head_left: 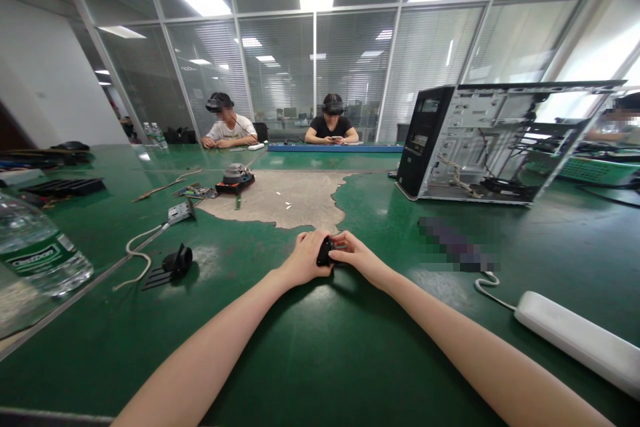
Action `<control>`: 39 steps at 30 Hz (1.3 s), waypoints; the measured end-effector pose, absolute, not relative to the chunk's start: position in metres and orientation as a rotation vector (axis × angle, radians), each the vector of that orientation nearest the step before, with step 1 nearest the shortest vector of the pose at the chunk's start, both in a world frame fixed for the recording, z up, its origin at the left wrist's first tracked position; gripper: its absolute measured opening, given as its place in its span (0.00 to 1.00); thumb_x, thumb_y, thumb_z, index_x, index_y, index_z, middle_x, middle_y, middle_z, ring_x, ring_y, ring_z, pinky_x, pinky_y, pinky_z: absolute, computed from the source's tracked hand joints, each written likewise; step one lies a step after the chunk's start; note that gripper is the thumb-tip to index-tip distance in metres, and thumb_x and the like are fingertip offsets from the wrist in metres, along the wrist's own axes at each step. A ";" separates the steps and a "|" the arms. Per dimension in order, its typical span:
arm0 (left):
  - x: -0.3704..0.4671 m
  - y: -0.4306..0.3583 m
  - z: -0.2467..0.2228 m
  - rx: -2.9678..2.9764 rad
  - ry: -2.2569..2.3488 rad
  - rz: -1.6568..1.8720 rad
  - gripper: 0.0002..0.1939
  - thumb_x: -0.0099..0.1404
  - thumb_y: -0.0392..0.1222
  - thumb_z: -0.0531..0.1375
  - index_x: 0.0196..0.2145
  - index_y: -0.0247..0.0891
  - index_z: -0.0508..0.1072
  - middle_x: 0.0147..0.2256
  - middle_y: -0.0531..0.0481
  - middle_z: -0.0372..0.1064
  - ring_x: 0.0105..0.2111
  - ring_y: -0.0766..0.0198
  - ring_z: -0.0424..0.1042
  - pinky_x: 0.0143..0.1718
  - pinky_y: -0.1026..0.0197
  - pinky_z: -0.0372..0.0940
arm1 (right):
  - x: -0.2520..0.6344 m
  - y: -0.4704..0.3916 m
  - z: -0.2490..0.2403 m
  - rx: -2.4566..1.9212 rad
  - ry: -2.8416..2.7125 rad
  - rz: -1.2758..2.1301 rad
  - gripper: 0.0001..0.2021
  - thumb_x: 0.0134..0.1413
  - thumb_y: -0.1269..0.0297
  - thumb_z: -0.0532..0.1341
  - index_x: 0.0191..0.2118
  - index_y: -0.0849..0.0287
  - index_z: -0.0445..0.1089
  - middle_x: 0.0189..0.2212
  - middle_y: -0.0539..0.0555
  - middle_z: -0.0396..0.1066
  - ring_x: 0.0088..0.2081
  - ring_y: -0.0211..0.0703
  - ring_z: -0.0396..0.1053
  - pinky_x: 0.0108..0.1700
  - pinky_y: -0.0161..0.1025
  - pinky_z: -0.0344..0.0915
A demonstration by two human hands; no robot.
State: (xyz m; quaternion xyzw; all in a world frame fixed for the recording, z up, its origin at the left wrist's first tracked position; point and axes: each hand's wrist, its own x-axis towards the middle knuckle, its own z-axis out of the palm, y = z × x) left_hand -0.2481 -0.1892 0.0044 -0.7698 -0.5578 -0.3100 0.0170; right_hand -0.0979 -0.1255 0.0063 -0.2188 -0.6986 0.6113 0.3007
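A small black object (324, 252) is between my two hands, low over the green table (310, 360) in the middle of the view. My left hand (306, 257) wraps round it from the left, fingers closed. From the right, my right hand (351, 251) pinches its right side with thumb and fingertips. Both hands cover much of the object, so its full shape is hidden. Just beyond them lies the torn edge of a bare, greyish patch (280, 203) in the green surface.
An open computer case (425, 140) stands at the right, with a white power strip (575, 340) nearer. At left are a water bottle (43, 250), a black part (175, 263) and a metal bracket with cable (180, 212). Two people sit across the table.
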 end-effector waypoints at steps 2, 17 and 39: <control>-0.248 -0.189 0.004 -2.399 -1.745 -0.946 0.29 0.44 0.39 0.59 0.45 0.41 0.54 0.41 0.50 0.60 0.42 0.58 0.60 0.45 0.55 0.48 | -0.096 -0.126 0.007 -0.519 -1.866 1.640 0.17 0.36 0.66 0.64 0.35 0.55 0.59 0.32 0.48 0.65 0.36 0.37 0.64 0.41 0.39 0.60; -0.248 -0.189 0.004 -2.395 -1.740 -0.933 0.29 0.45 0.39 0.59 0.45 0.41 0.54 0.41 0.50 0.60 0.42 0.59 0.59 0.46 0.55 0.47 | -0.097 -0.127 0.008 -0.603 -1.855 1.628 0.15 0.39 0.63 0.62 0.35 0.57 0.60 0.34 0.50 0.65 0.36 0.38 0.64 0.42 0.40 0.59; -0.248 -0.188 0.003 -2.379 -1.731 -0.972 0.28 0.45 0.40 0.60 0.45 0.40 0.55 0.40 0.49 0.61 0.42 0.59 0.60 0.46 0.55 0.48 | -0.096 -0.120 -0.003 -0.704 -1.728 1.524 0.18 0.35 0.60 0.64 0.36 0.59 0.64 0.35 0.52 0.67 0.36 0.38 0.65 0.43 0.41 0.60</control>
